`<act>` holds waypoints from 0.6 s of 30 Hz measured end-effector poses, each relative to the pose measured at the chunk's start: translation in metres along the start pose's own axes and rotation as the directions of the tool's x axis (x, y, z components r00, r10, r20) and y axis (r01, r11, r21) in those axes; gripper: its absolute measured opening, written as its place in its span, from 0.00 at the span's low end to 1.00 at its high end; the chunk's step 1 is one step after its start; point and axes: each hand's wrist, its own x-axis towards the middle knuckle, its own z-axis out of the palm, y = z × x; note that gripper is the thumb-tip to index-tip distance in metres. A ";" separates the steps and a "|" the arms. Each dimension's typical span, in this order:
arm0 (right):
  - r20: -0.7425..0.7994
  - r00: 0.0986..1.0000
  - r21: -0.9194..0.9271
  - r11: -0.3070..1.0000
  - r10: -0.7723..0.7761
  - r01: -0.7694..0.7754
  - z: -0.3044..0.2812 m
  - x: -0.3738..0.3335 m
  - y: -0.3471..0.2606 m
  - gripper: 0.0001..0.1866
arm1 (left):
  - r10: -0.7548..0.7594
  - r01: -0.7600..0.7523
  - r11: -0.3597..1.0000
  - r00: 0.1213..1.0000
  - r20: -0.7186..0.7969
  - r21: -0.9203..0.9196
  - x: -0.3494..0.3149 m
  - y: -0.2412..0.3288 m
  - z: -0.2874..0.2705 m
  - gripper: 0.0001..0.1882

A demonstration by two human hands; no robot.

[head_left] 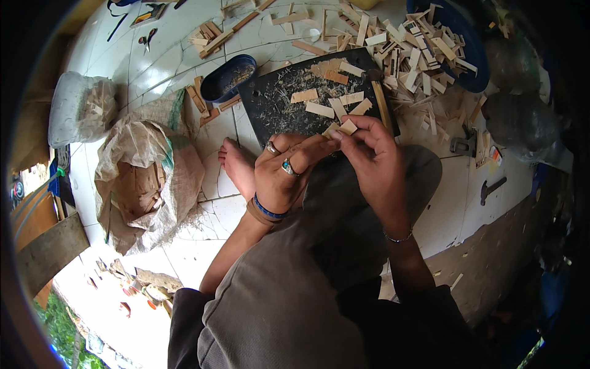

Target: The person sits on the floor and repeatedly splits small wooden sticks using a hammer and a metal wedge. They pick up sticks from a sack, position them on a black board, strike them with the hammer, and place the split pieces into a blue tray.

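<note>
Between my two hands is a small pale wood piece (348,127), held above the near edge of a black board (270,101). My left hand (289,161), with rings on its fingers, is closed, its fingertips on the left end of the piece. Thumb and fingers of my right hand (373,157) pinch the right end. Whether this is one strip or two overlapping ones I cannot tell. Several flat wood strips (320,110) and many shavings lie on the board just beyond my hands.
A heap of wood strips (424,52) spills from a blue basin (479,43) at far right. Left are an oval blue tub (212,86), an open woven sack (184,175) with wood scraps and a clear plastic bag (80,111). Scissors (147,39) and a hammer (493,190) lie on the tiles.
</note>
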 end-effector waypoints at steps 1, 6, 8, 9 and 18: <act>0.022 1.000 -0.023 1.000 -0.013 0.014 -0.004 0.000 0.001 0.17 | 0.010 -0.010 1.000 1.000 -0.004 0.003 0.000 0.001 0.000 0.14; -0.156 0.978 -0.393 0.917 -0.139 0.068 -0.037 -0.006 0.019 0.24 | -0.072 0.074 0.997 0.995 -0.069 0.025 -0.003 0.001 0.005 0.23; -0.158 0.929 -0.726 0.677 -0.334 0.120 -0.054 -0.004 0.033 0.25 | -0.027 0.029 0.999 0.993 -0.116 0.021 -0.005 -0.002 0.009 0.27; -0.120 0.887 -0.842 0.520 -0.446 0.148 -0.061 -0.004 0.041 0.25 | -0.019 0.019 1.000 0.989 -0.148 -0.004 -0.006 -0.003 0.010 0.27; -0.146 0.988 -0.796 0.598 -0.046 -0.090 -0.087 -0.012 0.039 0.19 | -0.061 0.044 0.991 0.989 -0.133 -0.125 -0.008 -0.003 0.017 0.23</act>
